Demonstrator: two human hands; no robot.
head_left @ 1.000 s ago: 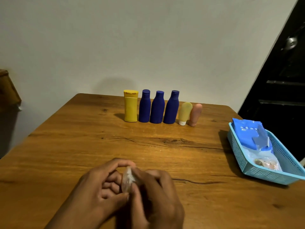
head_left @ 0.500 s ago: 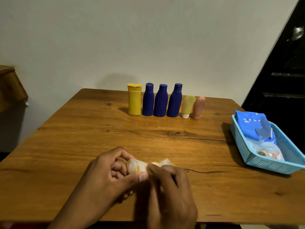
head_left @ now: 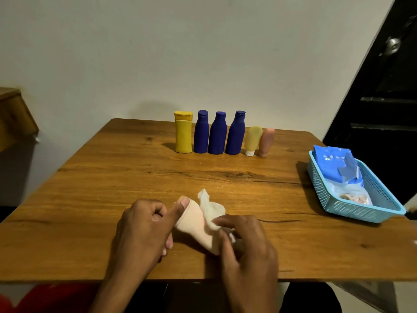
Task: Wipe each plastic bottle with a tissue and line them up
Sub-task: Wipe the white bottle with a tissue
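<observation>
A small pale peach bottle [head_left: 195,224] lies slanted between my hands just above the table's near edge. My left hand [head_left: 142,231] grips its upper end, thumb over the top. My right hand [head_left: 244,251] pinches a white tissue [head_left: 211,207] against the bottle's side and lower end. Along the far edge stands a row: a yellow bottle [head_left: 183,132], three dark blue bottles [head_left: 216,133], a pale yellow tube [head_left: 253,140] and a pink tube [head_left: 265,142], the two tubes standing cap down.
The wooden table [head_left: 112,188] stands against a grey wall. A light blue plastic basket [head_left: 358,206] at the right edge holds a blue tissue pack [head_left: 334,162] and a clear wrapper. A dark door is at the far right, a wooden piece at the left.
The peach bottle has come out from between my hands and turned so its length shows. The tissue has opened out above my right fingers. The view has pulled back from the table.
</observation>
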